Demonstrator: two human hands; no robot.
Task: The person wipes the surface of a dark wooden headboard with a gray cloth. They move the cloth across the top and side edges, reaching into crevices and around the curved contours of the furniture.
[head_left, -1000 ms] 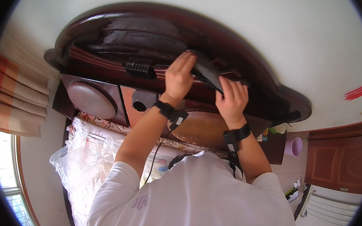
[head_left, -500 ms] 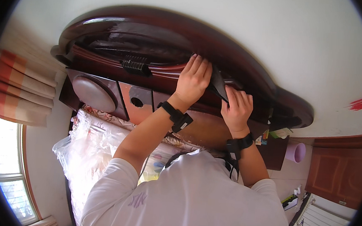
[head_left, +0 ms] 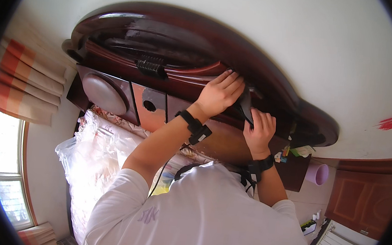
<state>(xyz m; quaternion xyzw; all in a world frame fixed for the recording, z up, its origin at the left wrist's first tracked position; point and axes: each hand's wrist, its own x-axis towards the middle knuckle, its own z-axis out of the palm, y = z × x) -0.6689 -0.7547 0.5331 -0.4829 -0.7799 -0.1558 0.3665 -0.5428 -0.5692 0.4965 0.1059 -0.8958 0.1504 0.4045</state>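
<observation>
Left hand (head_left: 221, 93) shifted right, grip unclear; right hand (head_left: 260, 130) gripped black flat piece (head_left: 246, 105) at near-right end; axis ran far-left.

Crumpled clear plastic (head_left: 94, 160) lies over the bed (head_left: 106, 119). A black ribbed block (head_left: 150, 67) sits on the dark wooden headboard (head_left: 181, 19); small packets (head_left: 302, 151) (one greenish) lie on the dark bedside cabinet (head_left: 294, 172).

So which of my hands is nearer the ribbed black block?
Your left hand: it's between the ribbed black block and your right hand, which is farther.
</observation>
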